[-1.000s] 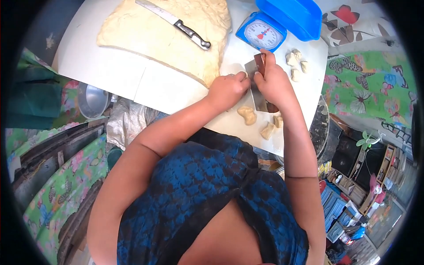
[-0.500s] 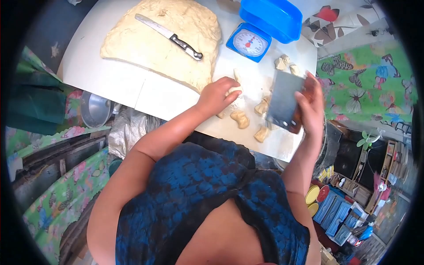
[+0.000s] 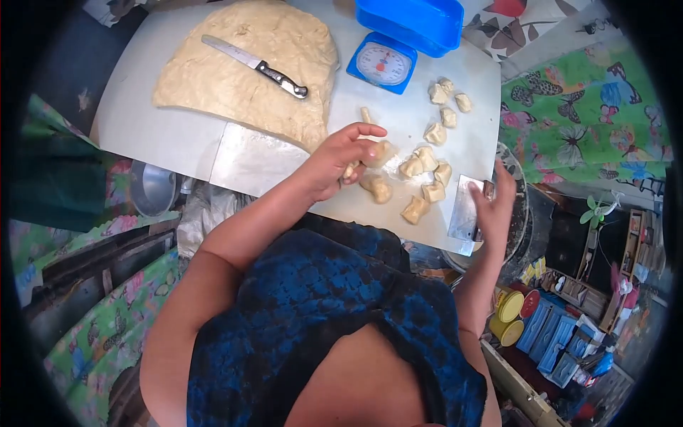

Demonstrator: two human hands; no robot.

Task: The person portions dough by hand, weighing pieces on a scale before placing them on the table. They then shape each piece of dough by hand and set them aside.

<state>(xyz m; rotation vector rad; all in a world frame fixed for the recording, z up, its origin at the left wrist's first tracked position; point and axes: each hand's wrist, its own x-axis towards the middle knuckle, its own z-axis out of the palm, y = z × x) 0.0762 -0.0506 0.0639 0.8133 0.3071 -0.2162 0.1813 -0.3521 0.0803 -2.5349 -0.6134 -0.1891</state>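
My left hand [image 3: 345, 158] is curled round a dough piece [image 3: 351, 169], which is partly hidden by the fingers. More dough shows just past its fingertips, and another dough lump [image 3: 376, 188] lies close below. At the right table edge, my right hand [image 3: 496, 206] has its thumb and fingers around the handle of a dough scraper [image 3: 464, 212]. The scraper's metal blade is low and about flat over the tabletop. Between my hands lie several cut dough pieces [image 3: 420, 162], and one dough piece [image 3: 415, 210] sits near the front edge.
A large dough slab [image 3: 242, 78] covers the left of the white table [image 3: 171, 153], with a black-handled knife [image 3: 256, 65] on it. Behind stand a blue dial scale [image 3: 383, 64] and a blue tub [image 3: 416, 25]. A round container [image 3: 523, 206] stands beside the right edge.
My right hand has brought the scraper down and toward me, from raised and tilted to low at the table edge. My left hand has closed round dough. The view has shifted slightly.
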